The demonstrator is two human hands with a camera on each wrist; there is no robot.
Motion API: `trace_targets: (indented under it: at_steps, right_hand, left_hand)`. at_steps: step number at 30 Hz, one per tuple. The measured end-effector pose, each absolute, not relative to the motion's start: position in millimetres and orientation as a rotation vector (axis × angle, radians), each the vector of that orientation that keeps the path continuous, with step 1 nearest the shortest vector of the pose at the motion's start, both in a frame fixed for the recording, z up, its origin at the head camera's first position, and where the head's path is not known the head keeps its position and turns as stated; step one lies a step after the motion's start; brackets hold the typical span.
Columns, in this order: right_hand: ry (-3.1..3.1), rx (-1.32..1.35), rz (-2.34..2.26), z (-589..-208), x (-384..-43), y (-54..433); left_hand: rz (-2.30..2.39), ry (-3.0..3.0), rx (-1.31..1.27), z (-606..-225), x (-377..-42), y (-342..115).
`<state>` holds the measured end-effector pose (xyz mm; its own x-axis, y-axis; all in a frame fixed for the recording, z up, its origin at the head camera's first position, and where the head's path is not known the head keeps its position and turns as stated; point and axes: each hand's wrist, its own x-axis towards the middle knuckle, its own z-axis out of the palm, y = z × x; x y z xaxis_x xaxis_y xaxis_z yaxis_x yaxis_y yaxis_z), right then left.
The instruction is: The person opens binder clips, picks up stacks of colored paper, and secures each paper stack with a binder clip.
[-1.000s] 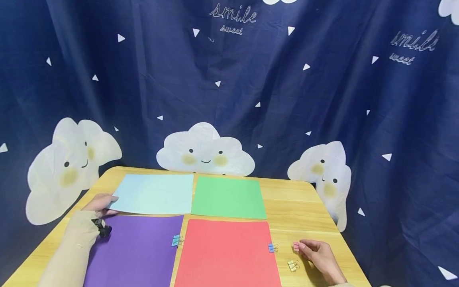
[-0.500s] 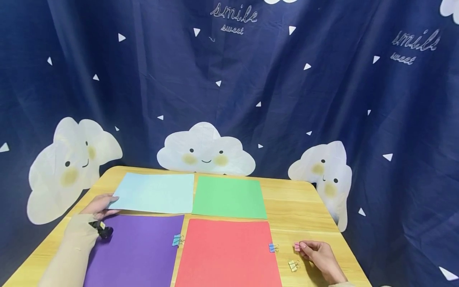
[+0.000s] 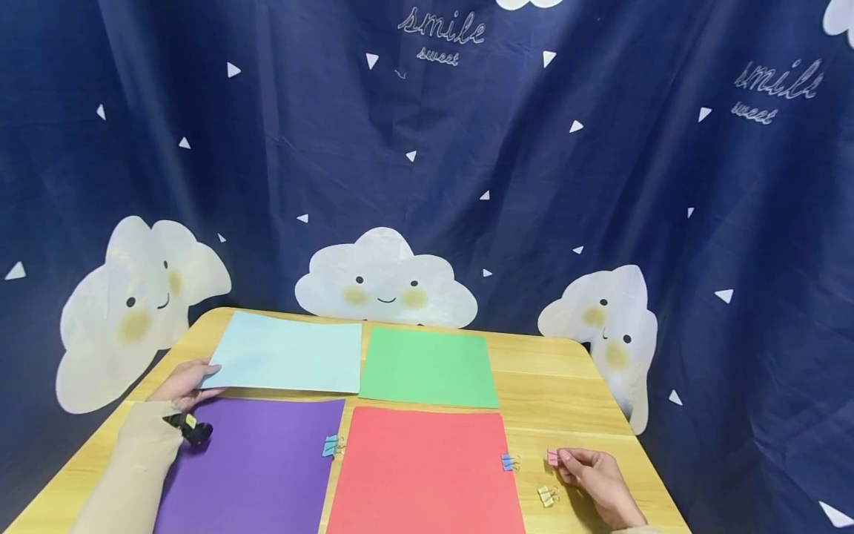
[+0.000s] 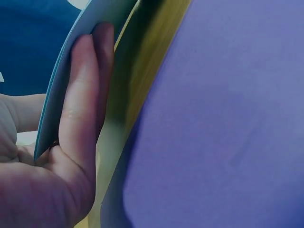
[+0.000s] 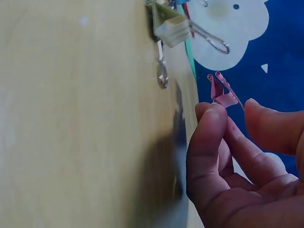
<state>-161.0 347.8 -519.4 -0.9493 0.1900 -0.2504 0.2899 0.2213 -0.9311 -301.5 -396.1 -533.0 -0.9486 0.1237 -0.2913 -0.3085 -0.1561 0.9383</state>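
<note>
A navy cloud-print curtain (image 3: 320,111) hangs behind the wooden table (image 3: 540,378). At far left, your left hand (image 3: 184,382) pinches the light-blue paper (image 3: 287,354) between thumb and fingers; at right, your right hand (image 3: 598,480) pinches a pink binder clip (image 3: 553,458) near the yellow binder clip (image 3: 546,496).

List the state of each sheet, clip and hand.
Left hand, pinching the light blue sheet
Right hand, pinching the pink clip
Light blue sheet, near left corner lifted
Pink clip, held off the table
Yellow clip, loose on the table
Teal clip, clipped to the purple sheet
Blue clip, clipped to the red sheet
Purple sheet, lying flat
Red sheet, lying flat
Green sheet, flat, no clip visible
</note>
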Motion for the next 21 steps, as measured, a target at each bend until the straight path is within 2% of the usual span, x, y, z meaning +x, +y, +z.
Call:
trace_targets:
  at_steps: [21]
  right_hand:
    - [2.181, 0.406, -2.052, -513, -158, 353]
  left_hand:
    - [2.243, 1.857, -0.121, -528, -283, -389]
